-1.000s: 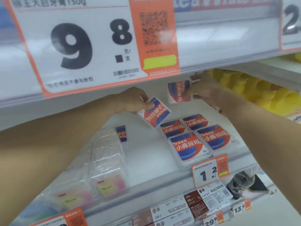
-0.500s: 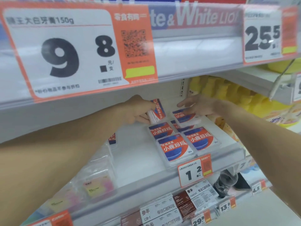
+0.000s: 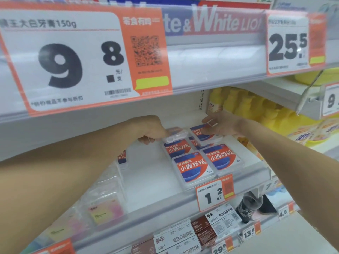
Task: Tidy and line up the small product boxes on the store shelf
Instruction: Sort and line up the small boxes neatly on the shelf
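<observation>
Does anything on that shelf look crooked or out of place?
Yes. One small box at the back, in the left hand, is tipped showing its white edge, while the front boxes lie flat, labels up. Another box stands alone further left.

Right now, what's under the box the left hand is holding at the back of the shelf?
The left hand holds a box over the rear of the left row; a red-and-blue box shows just in front. Whether the held box rests on anything can't be seen.
</observation>
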